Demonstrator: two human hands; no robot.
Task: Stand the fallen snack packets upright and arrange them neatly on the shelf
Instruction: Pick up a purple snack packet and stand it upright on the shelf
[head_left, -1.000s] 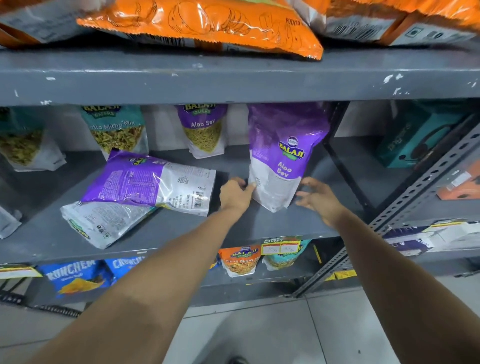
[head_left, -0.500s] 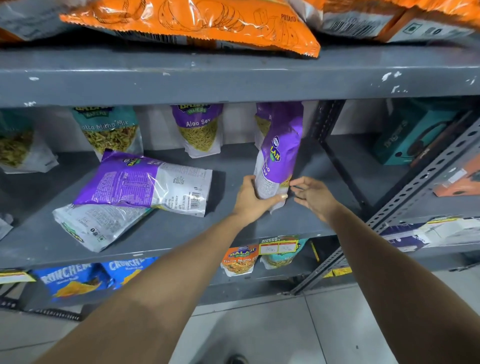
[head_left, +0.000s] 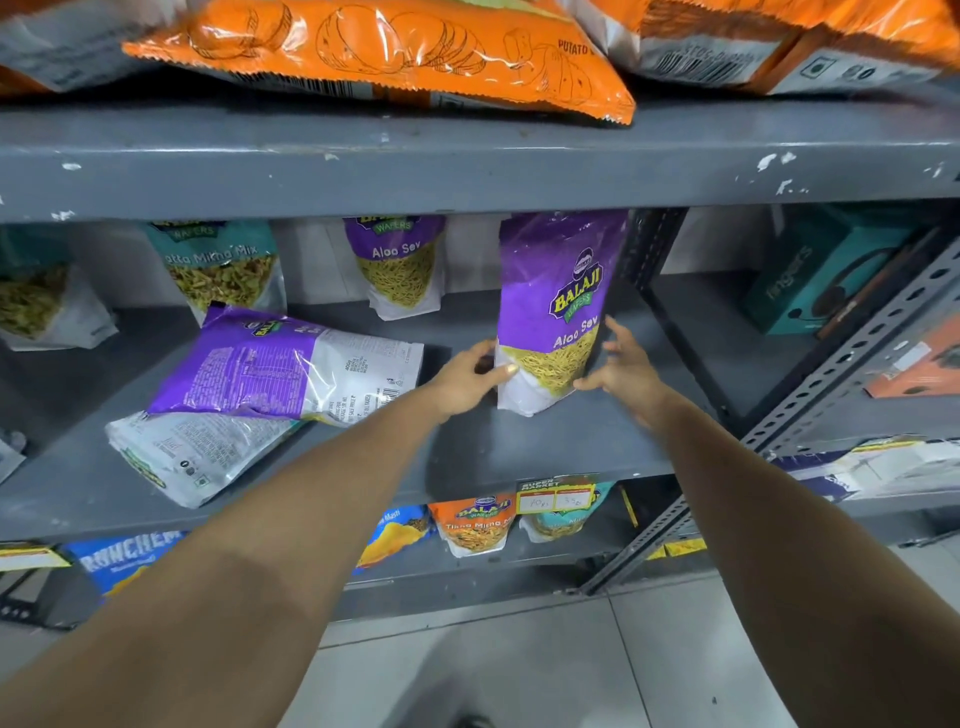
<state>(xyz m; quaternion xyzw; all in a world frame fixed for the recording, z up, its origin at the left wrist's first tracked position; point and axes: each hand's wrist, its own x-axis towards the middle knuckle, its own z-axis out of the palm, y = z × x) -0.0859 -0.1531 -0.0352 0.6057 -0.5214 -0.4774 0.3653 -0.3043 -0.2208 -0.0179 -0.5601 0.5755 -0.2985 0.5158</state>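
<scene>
The tall purple Aloo Sev pouch (head_left: 558, 312) stands upright on the grey metal shelf (head_left: 519, 447). The left hand (head_left: 470, 379) grips its lower edge, while the right hand (head_left: 618, 369) is spread open beside it, perhaps touching. The purple-and-white pouch (head_left: 280, 364) and the white pouch under it (head_left: 192, 457) lie fallen at the left.

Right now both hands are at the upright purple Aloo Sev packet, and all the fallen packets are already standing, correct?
Not quite. Both hands, left hand and right hand, are at the upright Aloo Sev packet, but the head view shows two fallen packets still flat: a purple packet lying on a white packet.

Teal box (head_left: 810, 270), right-hand rack
</scene>
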